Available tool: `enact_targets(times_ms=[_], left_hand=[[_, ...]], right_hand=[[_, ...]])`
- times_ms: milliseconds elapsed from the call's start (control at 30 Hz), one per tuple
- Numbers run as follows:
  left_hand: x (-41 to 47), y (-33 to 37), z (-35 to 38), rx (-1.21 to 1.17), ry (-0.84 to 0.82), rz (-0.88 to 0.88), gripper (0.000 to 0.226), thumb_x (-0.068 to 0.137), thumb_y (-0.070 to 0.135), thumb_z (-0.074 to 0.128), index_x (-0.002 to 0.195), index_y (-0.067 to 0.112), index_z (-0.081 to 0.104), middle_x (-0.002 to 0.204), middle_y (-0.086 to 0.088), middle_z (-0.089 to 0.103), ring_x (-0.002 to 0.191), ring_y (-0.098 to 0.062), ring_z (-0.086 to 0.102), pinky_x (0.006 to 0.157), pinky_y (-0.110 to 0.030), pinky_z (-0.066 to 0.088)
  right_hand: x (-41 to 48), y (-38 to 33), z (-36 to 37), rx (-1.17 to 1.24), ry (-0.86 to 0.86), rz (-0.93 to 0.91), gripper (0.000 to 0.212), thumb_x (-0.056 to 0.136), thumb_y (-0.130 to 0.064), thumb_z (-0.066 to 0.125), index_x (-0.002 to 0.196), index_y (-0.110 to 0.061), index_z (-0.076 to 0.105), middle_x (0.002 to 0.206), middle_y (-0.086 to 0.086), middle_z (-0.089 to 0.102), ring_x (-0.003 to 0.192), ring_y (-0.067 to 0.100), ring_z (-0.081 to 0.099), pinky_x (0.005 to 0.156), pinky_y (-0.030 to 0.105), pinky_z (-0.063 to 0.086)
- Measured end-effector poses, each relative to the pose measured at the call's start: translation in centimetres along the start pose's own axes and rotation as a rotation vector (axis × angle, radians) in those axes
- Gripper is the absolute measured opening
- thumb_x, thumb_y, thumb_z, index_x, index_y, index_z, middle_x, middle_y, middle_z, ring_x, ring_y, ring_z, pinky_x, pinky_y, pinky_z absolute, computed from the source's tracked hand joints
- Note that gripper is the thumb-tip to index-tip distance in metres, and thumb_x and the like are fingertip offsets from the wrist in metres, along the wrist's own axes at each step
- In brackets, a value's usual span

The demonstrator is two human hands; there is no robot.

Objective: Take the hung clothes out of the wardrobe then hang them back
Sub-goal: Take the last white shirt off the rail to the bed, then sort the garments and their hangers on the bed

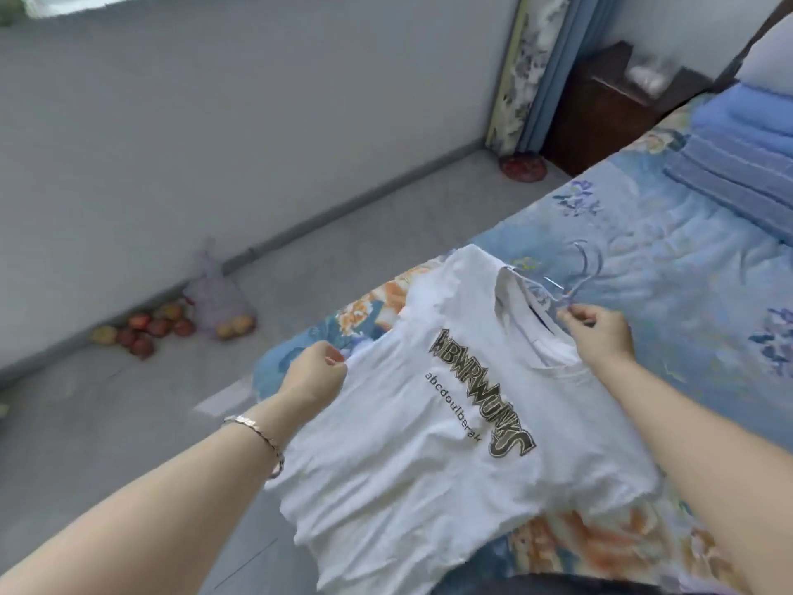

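A white T-shirt (pixel 412 457) with dark lettering lies spread over the corner of a bed (pixel 686 294). A thin clear hanger (pixel 579 277) sticks out of its neck opening, hook pointing away from me. My right hand (pixel 600 337) pinches the hanger at the collar, just below the hook. The shirt's left sleeve edge is gripped by my left hand (pixel 315 375), which wears a silver bracelet. No wardrobe is in view.
The bed has a blue floral cover, with folded blue blankets (pixel 742 156) at its far right. A dark wooden nightstand (pixel 600 109) stands beyond the bed. Apples (pixel 146 328) and a mesh bag (pixel 219 302) lie on the grey floor by the wall.
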State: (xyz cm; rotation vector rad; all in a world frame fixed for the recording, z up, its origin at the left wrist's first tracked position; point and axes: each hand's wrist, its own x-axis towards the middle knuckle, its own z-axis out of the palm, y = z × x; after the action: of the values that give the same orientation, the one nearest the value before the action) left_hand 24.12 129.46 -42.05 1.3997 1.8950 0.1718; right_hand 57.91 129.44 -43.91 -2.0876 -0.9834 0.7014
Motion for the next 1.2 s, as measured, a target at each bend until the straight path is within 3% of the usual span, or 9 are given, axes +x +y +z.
enact_targets(times_ms=[167,267,433,533,633,767,867,967,1200], left_hand=[[7.0,1.8,7.7,0.053,-0.102,-0.007,0.019,0.082,0.020,0.044,0.093,0.023,0.060,0.099,-0.004,0.062,0.096,-0.023,0.055,0.077,-0.029,0.044],[9.5,3.1,11.1,0.095,-0.091,-0.014,0.015,0.080,0.021,0.045,0.081,0.024,0.059,0.082,0.005,0.054,0.096,-0.021,0.053,0.085,-0.029,0.043],[11.8,5.2,14.9,0.079,-0.150,-0.001,0.027,0.091,0.008,0.043,0.116,0.015,0.051,0.078,0.005,0.051,0.060,-0.006,0.043,0.044,-0.013,0.033],[12.5,5.5,16.2,0.108,-0.193,-0.005,0.028,0.090,0.011,0.043,0.117,0.019,0.047,0.093,0.003,0.056,0.060,-0.004,0.044,0.043,-0.012,0.031],[12.6,5.1,17.5,0.099,-0.243,-0.005,0.029,0.088,0.008,0.046,0.116,0.015,0.051,0.093,-0.001,0.059,0.066,-0.013,0.048,0.050,-0.020,0.036],[11.6,5.0,18.4,0.108,-0.299,-0.030,0.024,0.087,0.007,0.046,0.108,0.015,0.054,0.093,-0.004,0.060,0.073,-0.021,0.052,0.062,-0.027,0.038],[10.0,5.5,18.1,0.134,-0.374,-0.016,0.019,0.087,0.005,0.043,0.094,0.017,0.056,0.104,-0.011,0.064,0.091,-0.028,0.058,0.070,-0.026,0.039],[7.9,6.2,16.7,0.261,-0.437,0.067,0.017,0.089,0.010,0.043,0.096,0.019,0.056,0.105,-0.008,0.061,0.092,-0.024,0.056,0.071,-0.024,0.039],[-1.5,7.2,9.9,0.563,-0.449,0.360,0.026,0.093,0.017,0.040,0.113,0.012,0.057,0.115,-0.007,0.059,0.095,-0.025,0.055,0.072,-0.023,0.038]], right_hand=[[7.2,9.1,1.8,-0.028,0.080,0.066,0.027,0.088,-0.007,0.061,0.105,0.013,0.065,0.099,0.030,0.067,0.081,0.014,0.059,0.061,0.009,0.041],[11.6,12.1,1.1,-0.029,0.094,0.097,0.020,0.090,-0.014,0.061,0.093,0.004,0.069,0.051,-0.013,0.063,0.046,-0.003,0.046,0.047,0.007,0.032],[16.4,15.0,1.4,0.057,0.150,0.220,0.015,0.089,-0.013,0.061,0.102,-0.005,0.065,0.035,-0.024,0.049,0.037,-0.006,0.044,0.043,0.002,0.031],[17.8,17.0,2.1,0.158,0.254,0.321,0.044,0.086,-0.007,0.063,0.129,-0.005,0.053,0.106,-0.005,0.070,0.088,0.000,0.061,0.069,0.011,0.044],[17.4,17.3,2.3,0.010,0.326,0.319,0.063,0.085,0.005,0.057,0.142,-0.011,0.035,0.145,0.014,0.032,0.132,0.022,0.038,0.101,0.023,0.032],[12.1,16.5,3.7,-0.224,0.112,0.155,0.051,0.081,0.017,0.046,0.129,0.002,0.049,0.136,0.022,0.043,0.129,0.031,0.040,0.105,0.022,0.025],[6.6,15.8,4.9,-0.200,-0.268,0.239,0.030,0.086,0.011,0.047,0.109,0.001,0.064,0.109,0.015,0.061,0.099,0.027,0.059,0.071,0.008,0.041],[1.6,14.4,5.5,-0.259,-0.670,0.363,0.021,0.088,-0.002,0.053,0.078,-0.018,0.061,0.085,0.006,0.064,0.068,0.016,0.055,0.062,0.019,0.044],[-9.6,6.4,0.7,-0.477,-0.541,0.170,0.027,0.088,-0.013,0.048,0.106,-0.014,0.067,0.115,0.003,0.066,0.109,0.020,0.059,0.089,0.024,0.044]])
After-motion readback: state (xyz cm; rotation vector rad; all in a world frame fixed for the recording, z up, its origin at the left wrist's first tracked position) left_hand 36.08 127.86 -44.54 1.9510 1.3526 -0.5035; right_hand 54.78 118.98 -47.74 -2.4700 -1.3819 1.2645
